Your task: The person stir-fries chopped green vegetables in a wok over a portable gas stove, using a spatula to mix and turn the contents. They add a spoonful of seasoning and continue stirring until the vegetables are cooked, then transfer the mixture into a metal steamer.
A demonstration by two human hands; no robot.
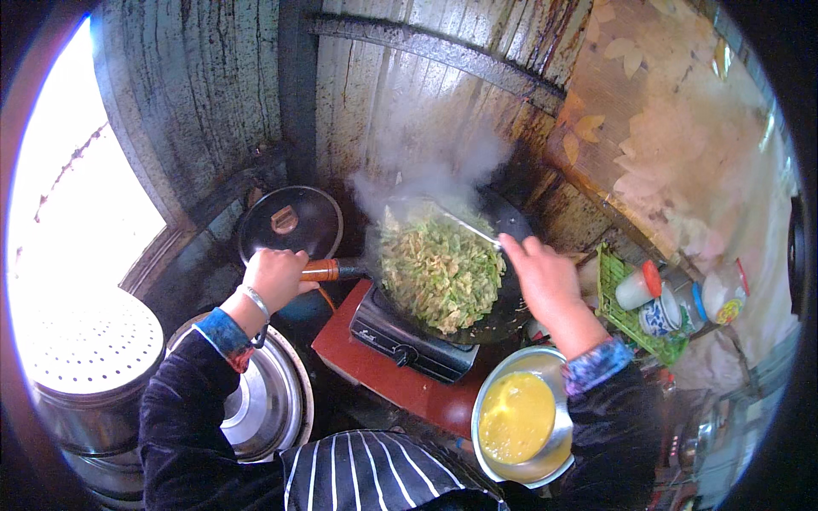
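My left hand (276, 281) grips the orange-brown handle (319, 270) of a black wok (511, 223). Chopped green vegetable mixed with pale pieces (441, 274) fills much of the wok, and steam rises from its far side. In my right hand (543, 281) is the metal handle of a cooking utensil (470, 228), whose working end is hidden by food and steam. Beneath the wok sits a black gas stove (409, 348) with a round knob. A metal bowl (480, 409) of yellow liquid, like beaten egg (514, 415), stands below my right forearm.
A dark pan lid (307, 217) lies behind my left hand. Metal basins (291, 383) and a perforated steamer pot (96, 345) stand at left. Jars fill a green plastic basket (613, 281) at right. The stove rests on a red-brown board (396, 389) before a stained wall (358, 83).
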